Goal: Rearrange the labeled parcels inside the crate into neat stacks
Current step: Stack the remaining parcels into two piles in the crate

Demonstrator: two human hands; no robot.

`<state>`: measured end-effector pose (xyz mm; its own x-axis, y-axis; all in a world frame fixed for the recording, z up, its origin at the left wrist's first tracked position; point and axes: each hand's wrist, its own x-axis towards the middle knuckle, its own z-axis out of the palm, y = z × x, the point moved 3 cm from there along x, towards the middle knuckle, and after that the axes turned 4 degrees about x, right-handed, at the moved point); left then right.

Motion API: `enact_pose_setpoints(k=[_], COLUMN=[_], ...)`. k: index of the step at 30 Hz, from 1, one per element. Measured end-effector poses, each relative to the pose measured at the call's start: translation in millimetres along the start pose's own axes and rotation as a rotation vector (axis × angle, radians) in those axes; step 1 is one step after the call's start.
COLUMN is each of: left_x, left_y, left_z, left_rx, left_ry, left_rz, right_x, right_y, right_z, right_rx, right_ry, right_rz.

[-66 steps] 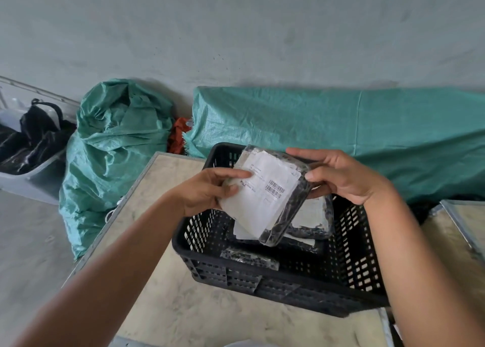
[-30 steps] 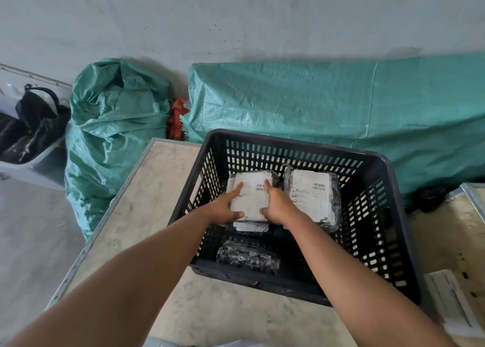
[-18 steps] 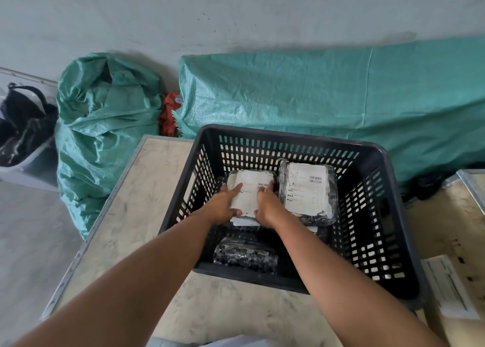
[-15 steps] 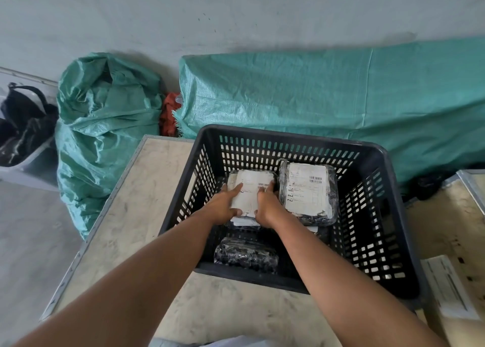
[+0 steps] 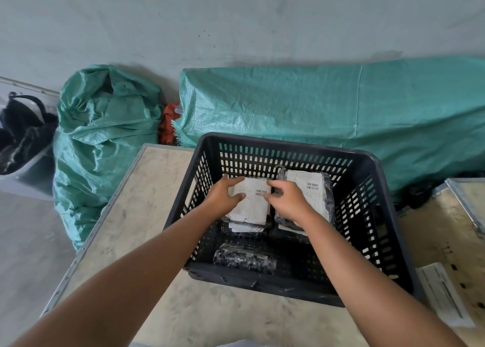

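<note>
Now the parcel (image 5: 253, 202) has been lowered onto the left stack (image 5: 242, 228) in the crate (image 5: 288, 146). Its edges are gripped by the left hand (image 5: 223, 198) and the right hand (image 5: 288, 203), probably for squaring.

Crate (image 5: 288, 147): black, slatted, on the pale table (image 5: 147, 189).
Left hand (image 5: 223, 197): grips the top labeled parcel (image 5: 253, 205) by its left edge.
Right hand (image 5: 288, 202): pinches its right edge.
Second stack (image 5: 313, 191): just beside, label up.
Dark parcel (image 5: 244, 258): alone by the near wall.
</note>
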<state>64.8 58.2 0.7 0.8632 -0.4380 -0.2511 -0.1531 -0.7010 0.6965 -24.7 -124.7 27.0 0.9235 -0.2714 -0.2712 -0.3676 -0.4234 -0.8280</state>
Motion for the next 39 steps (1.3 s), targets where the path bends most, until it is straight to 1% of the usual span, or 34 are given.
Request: enact_pose_setpoints(k=[2, 3, 5, 7, 10, 11, 15, 17, 20, 23, 25, 27, 31, 34, 35, 36, 39], left_x=[-6.8, -11.9, -25.7, -41.2, -58.6, -61.7, -66.5, -68.0, -71.8, -74.6, -73.8, -73.4, -73.9, -70.0, -69.0, -68.3, -70.7], left_y=[9.4, 12.1, 13.7, 10.5, 0.0, -2.7, -7.6, -6.3, -3.1, -3.1, -6.0, -6.7, -9.4, -8.1, -7.2, -6.8, -5.9], left_z=[-14.3, -20.7, -30.0, -33.6, -25.4, -20.0, -0.1, 5.5, 10.4, 14.7, 16.5, 17.5, 16.2, 12.3, 12.0, 12.5, 14.0], left_rx=[-0.014, -0.014, 0.008, 0.113, 0.212, 0.204, 0.070, 0.151, 0.301, 0.383, 0.404, 0.425, 0.386, 0.346, 0.353, 0.366, 0.455], left_ry=[-0.021, -0.066, -0.215, -0.360, -0.490, -0.509, -0.502, -0.568, -0.667, -0.749, -0.769, -0.759, -0.669, -0.490, -0.439, -0.422, -0.503], left_rz=[0.045, 0.060, 0.082, 0.117, 0.089, 0.077, 0.062, 0.083, 0.101, 0.107, 0.101, 0.115, 0.116, 0.104, 0.098, 0.091, 0.103], right_x=[-7.8, -11.9, -21.0, -30.5, -43.0, -44.5, -42.6, -42.8, -44.6, -49.5, -53.8, -55.6, -54.5, -54.9, -55.5, -56.3, -57.5], right_y=[2.2, 4.1, 9.1, 17.7, 30.5, 34.8, 49.7, 53.6, 54.9, 53.0, 53.0, 55.3, 62.0, 64.3, 64.0, 62.5, 54.9], right_z=[-10.0, -14.4, -21.1, -24.5, -17.2, -13.0, 1.9, 7.1, 12.9, 19.8, 23.2, 24.7, 17.4, 13.5, 13.4, 13.6, 16.0], right_rx=[0.034, 0.060, 0.116, 0.125, 0.102, 0.091, 0.008, -0.029, 0.013, -0.008, -0.098, -0.132, 0.025, 0.150, 0.155, 0.138, 0.044], right_ry=[-0.009, -0.022, -0.075, -0.152, -0.332, -0.370, -0.418, -0.466, -0.540, -0.637, -0.707, -0.721, -0.593, -0.485, -0.471, -0.470, -0.451], right_rz=[-0.027, -0.029, -0.016, 0.015, 0.094, 0.119, 0.162, 0.160, 0.172, 0.184, 0.157, 0.121, 0.155, 0.168, 0.160, 0.136, 0.018])
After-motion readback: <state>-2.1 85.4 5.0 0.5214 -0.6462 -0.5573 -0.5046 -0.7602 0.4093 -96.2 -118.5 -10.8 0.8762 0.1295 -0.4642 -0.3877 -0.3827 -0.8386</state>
